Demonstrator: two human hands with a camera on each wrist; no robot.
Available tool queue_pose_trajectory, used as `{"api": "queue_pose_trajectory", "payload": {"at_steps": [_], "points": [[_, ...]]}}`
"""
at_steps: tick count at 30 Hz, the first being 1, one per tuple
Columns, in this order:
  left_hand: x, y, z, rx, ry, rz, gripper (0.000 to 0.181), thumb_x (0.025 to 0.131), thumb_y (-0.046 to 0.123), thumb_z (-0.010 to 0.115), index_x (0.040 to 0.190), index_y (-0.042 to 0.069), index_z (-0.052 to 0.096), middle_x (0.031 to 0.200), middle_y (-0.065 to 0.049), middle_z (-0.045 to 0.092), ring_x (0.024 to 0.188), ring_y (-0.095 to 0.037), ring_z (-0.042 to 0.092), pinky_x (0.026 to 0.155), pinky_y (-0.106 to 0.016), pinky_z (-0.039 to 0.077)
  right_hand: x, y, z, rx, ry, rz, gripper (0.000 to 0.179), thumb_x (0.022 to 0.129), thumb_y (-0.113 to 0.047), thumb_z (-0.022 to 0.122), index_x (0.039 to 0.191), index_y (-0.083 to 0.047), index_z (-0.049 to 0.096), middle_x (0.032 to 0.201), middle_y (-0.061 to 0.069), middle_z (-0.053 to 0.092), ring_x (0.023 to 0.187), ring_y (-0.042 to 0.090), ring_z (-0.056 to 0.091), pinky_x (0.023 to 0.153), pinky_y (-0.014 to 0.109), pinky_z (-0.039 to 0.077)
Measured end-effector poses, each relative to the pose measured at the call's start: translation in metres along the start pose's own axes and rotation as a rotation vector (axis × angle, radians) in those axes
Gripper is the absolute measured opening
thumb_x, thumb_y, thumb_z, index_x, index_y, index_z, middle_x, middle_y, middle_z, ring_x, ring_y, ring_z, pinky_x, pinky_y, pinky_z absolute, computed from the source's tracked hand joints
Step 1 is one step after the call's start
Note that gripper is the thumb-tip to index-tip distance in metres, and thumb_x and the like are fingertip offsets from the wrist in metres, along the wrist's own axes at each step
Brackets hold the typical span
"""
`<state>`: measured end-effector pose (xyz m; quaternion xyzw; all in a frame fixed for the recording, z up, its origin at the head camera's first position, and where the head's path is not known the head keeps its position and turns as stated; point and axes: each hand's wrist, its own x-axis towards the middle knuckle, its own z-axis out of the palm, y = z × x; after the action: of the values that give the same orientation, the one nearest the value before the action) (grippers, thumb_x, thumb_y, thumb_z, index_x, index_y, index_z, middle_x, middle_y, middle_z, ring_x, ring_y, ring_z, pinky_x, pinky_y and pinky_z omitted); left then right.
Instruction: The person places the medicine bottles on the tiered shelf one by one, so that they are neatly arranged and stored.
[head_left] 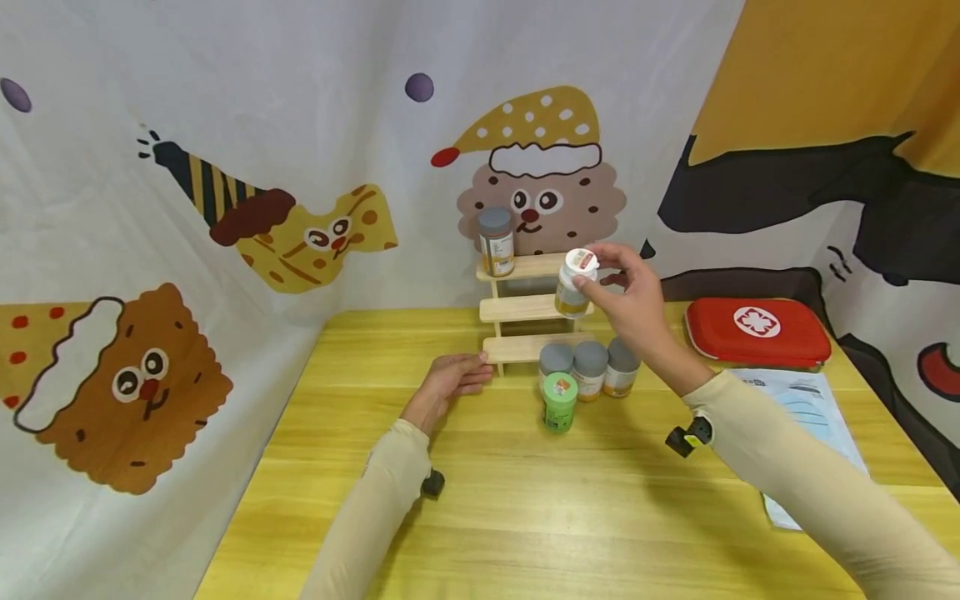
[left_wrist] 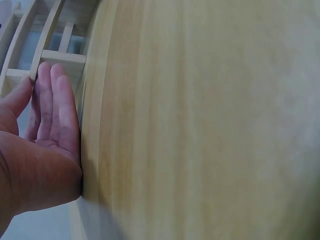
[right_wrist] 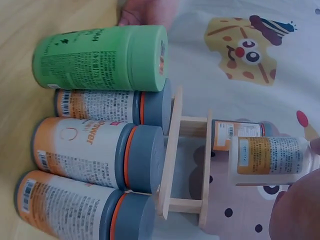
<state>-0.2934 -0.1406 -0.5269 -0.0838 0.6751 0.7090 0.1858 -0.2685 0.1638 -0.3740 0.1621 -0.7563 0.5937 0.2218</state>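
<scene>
My right hand (head_left: 633, 296) grips a white bottle (head_left: 572, 287) near its white lid, thumb on one side and fingers on the other. The bottle, with its orange-and-white label, is held upright in front of the upper steps of a three-step wooden stand (head_left: 504, 310). At the left end of the lowest step, my left hand (head_left: 453, 382) pinches the board, thumb on one face and straight fingers past its edge, as the left wrist view shows. A grey-lidded jar (head_left: 497, 243) stands on the top step, at its left end.
In front of the stand's right part are three grey-lidded jars (head_left: 589, 372) in a row, with a green jar (head_left: 559, 404) before them. Farther right lie a red first-aid case (head_left: 757, 332) and a mask packet (head_left: 813, 408). A cartoon-print cloth (head_left: 375, 125) hangs behind the table.
</scene>
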Motion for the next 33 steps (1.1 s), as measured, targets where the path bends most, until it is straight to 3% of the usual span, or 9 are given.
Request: {"api": "queue_pose_trajectory", "payload": {"at_steps": [6,12,18,26,33], "points": [[-0.002,-0.001,0.0,-0.005,0.001,0.005,0.041,0.101,0.031,0.075,0.129,0.002,0.072,0.107,-0.006,0.083,0.103,-0.021,0.08,0.087,-0.031,0.068,0.016,0.006,0.009,-0.011,0.022,0.031,0.04,0.096,-0.014,0.08,0.133,-0.008,0.068,0.126,0.003,0.068,0.109,0.008,0.06,0.09,0.023,0.052],[-0.002,0.001,-0.001,-0.014,0.01,0.009,0.039,0.101,0.029,0.075,0.128,0.001,0.072,0.101,-0.003,0.083,0.098,-0.019,0.08,0.083,-0.03,0.068,0.037,0.006,0.016,0.006,0.034,0.053,0.04,0.096,-0.017,0.081,0.133,-0.01,0.068,0.123,-0.003,0.067,0.11,0.007,0.059,0.09,0.023,0.052],[-0.001,0.001,0.0,-0.018,0.006,-0.001,0.04,0.101,0.029,0.075,0.13,0.001,0.071,0.1,-0.001,0.083,0.094,-0.016,0.08,0.084,-0.029,0.068,0.057,0.005,0.026,0.013,0.044,0.087,0.04,0.093,-0.016,0.083,0.13,-0.01,0.068,0.112,-0.009,0.065,0.106,0.015,0.059,0.088,0.024,0.052],[-0.003,0.003,0.001,-0.029,0.007,0.005,0.042,0.101,0.029,0.075,0.131,0.0,0.07,0.102,-0.002,0.082,0.095,-0.016,0.08,0.088,-0.032,0.068,0.077,0.011,0.039,-0.003,0.088,0.131,0.041,0.093,-0.017,0.084,0.13,-0.011,0.069,0.117,-0.005,0.067,0.108,0.011,0.06,0.099,0.032,0.052],[-0.001,0.002,0.0,-0.038,0.004,0.007,0.045,0.1,0.03,0.077,0.132,-0.001,0.07,0.107,-0.007,0.083,0.093,-0.014,0.08,0.088,-0.032,0.068,0.086,0.021,0.05,0.04,0.131,0.178,0.04,0.092,-0.015,0.085,0.129,-0.008,0.07,0.114,-0.006,0.067,0.101,0.008,0.059,0.092,0.024,0.051]]}}
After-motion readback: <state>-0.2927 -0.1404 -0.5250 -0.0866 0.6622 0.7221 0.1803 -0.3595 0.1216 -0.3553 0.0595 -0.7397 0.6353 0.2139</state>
